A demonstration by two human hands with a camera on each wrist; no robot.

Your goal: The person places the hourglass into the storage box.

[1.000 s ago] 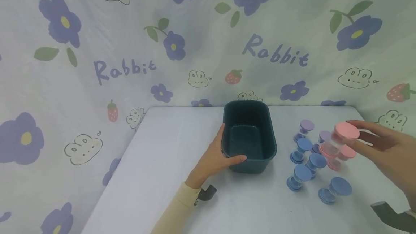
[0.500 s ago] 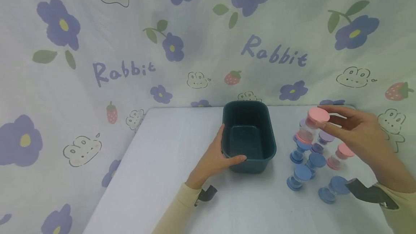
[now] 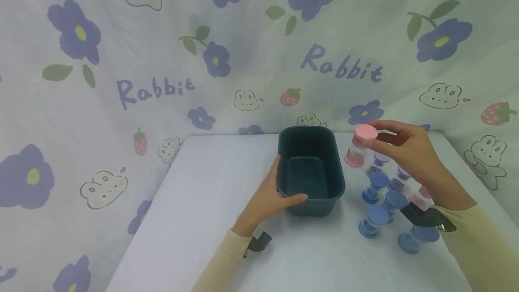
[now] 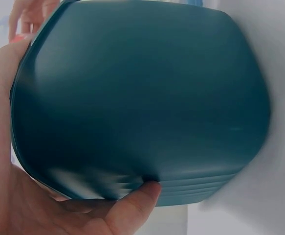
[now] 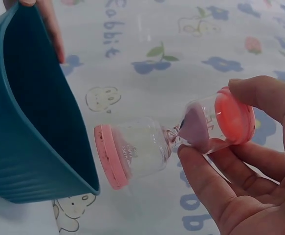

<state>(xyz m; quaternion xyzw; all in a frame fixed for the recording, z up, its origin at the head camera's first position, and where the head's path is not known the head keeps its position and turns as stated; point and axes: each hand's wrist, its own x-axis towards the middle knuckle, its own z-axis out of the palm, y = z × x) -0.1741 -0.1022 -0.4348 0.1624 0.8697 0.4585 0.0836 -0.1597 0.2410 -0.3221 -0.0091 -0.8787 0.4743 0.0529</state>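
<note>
I am in the step of carrying a pink sand timer to the dark green bin. Near me, my left hand holds the bin's near corner, fingers flat on its side and thumb curled on its front wall, so it stays put on the table. Beside the bin, blue timers stand in a bunch. Farther back, my right hand pinches the pink sand timer by its top cap, thumb and fingers closed on it. It hangs in the air just beside the bin's rim, tilted. I think the next move needs it over the bin, then my fingers let go.
</note>
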